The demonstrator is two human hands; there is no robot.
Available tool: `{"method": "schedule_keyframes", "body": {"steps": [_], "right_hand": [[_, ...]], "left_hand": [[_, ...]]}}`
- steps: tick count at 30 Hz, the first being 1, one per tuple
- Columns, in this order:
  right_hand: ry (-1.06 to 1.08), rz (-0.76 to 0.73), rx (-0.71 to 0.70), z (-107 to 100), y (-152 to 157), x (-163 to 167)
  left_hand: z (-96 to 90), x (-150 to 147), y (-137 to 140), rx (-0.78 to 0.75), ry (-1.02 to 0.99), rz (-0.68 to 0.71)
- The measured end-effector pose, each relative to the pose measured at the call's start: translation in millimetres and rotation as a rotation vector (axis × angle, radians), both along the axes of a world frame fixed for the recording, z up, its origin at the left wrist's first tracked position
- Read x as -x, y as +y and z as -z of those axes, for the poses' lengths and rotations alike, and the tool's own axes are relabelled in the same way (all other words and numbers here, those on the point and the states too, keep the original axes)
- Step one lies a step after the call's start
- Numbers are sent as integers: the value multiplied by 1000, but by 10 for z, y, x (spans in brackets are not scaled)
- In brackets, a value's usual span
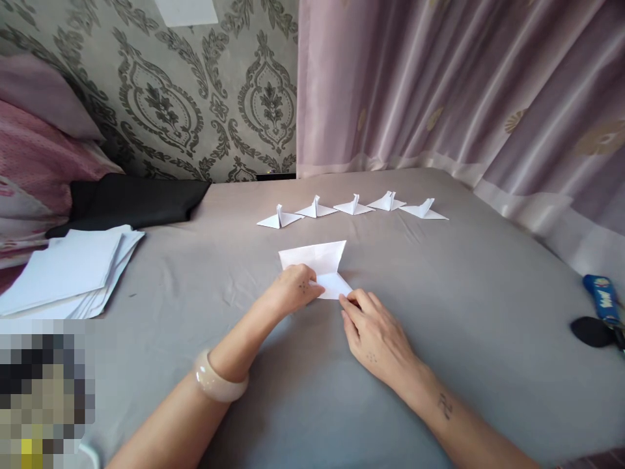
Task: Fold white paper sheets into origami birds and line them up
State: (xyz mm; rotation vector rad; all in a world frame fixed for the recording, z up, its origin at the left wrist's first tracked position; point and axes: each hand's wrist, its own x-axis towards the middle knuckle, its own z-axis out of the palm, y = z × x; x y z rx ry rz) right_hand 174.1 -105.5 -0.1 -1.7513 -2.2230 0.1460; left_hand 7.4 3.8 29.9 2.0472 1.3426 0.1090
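A partly folded sheet of white paper (316, 259) rests on the grey cloth surface, its far flap standing up and its near part lying lower. My left hand (299, 286) pinches the paper's near left side between thumb and fingers. At the near right corner, my right hand (374, 326) grips the paper's edge with its fingertips. Beyond my hands stands a row of several folded white paper figures (355, 204), each with flat pointed sides and an upright tip.
A stack of white paper sheets (63, 267) lies at the left, with a folded black cloth (141, 198) behind it. A blue item (601, 296) and a black round object (592, 331) lie at the far right. Pink curtains (390, 85) hang along the back and right.
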Motion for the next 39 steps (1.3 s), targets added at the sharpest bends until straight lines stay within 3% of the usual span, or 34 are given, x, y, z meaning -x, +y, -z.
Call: {"method": "schedule_keyframes", "body": {"steps": [7,13,17,23,39], "right_hand": [[-101,-12,64,-106,21,37],[-174,1,119,-203,39,128],[-201,32,136,-239,70,236],[-203,46,145,-252,109,295],[-47,1,83,-118,34,2]], "left_hand": [[9,0,6,-57,17,-29],[-172,130,97,221,-53,-32],[-200,226,166,260,-47,-3],[-240,320,188,293,-11,56],[-296,221,63,222,-267,193]]}}
